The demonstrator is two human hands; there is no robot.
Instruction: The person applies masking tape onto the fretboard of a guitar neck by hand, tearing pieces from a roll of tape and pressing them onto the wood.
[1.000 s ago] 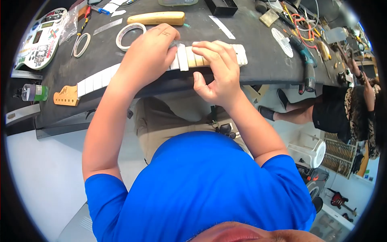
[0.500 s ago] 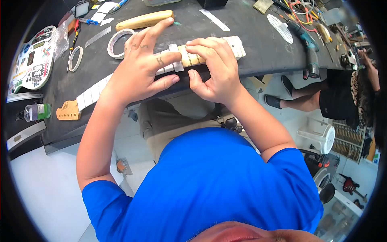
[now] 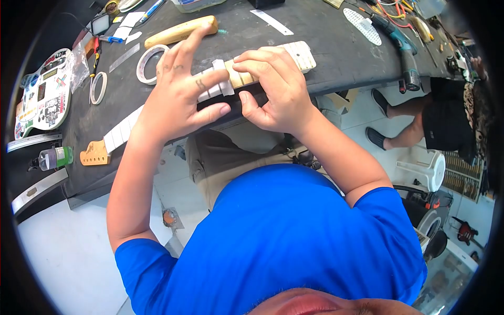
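A guitar neck (image 3: 123,127) lies slantwise along the table's near edge, its wooden headstock (image 3: 95,153) at the left. White tape covers much of its fretboard, while bare wood and frets show near my right hand. My left hand (image 3: 181,94) is open over the neck, fingers spread and the middle finger raised. Its index fingertip touches a raised white tape strip (image 3: 222,77) lying across the fretboard. My right hand (image 3: 278,86) straddles the neck beside that strip, fingers bent over the far side and thumb on the near side. Its exact contact is partly hidden.
A tape roll (image 3: 143,68) and a wooden block (image 3: 178,32) lie behind my left hand. A metal ruler (image 3: 272,22) and a power tool (image 3: 407,58) are farther right. At left are a sticker-covered guitar body (image 3: 44,92) and a bottle (image 3: 55,158). Another person (image 3: 446,118) stands at right.
The camera view has shifted slightly. Both hands keep nearly the same pose on the neck, and the tape strip stays between them. The other person's foot has moved.
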